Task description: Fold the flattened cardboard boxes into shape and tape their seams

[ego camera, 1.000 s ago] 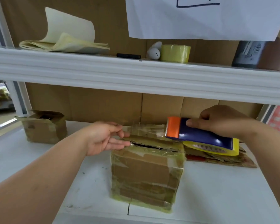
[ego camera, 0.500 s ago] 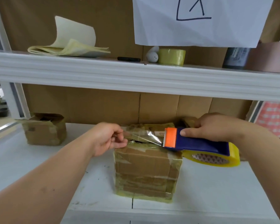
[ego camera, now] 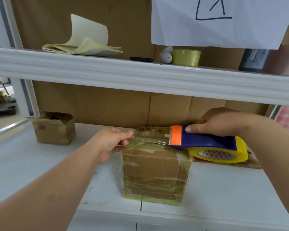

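A small cardboard box (ego camera: 154,174), heavily wrapped in yellowish tape, stands upright on the white shelf (ego camera: 223,189). My right hand (ego camera: 218,124) grips a blue tape dispenser (ego camera: 203,140) with an orange head and a yellow tape roll, held just above the box's top right edge. My left hand (ego camera: 112,142) pinches the free end of a clear tape strip (ego camera: 150,138) stretched from the dispenser over the box's top left edge.
A second small box (ego camera: 53,128) with open flaps sits at the back left. Flattened cardboard (ego camera: 252,162) lies under the dispenser at the right. The upper shelf (ego camera: 140,74) carries folded papers (ego camera: 83,42), a tape roll (ego camera: 185,57) and a black pen (ego camera: 141,59).
My left hand left the box's top flap and took the tape end. The strip has been drawn out leftward while the dispenser sank closer to the box top.
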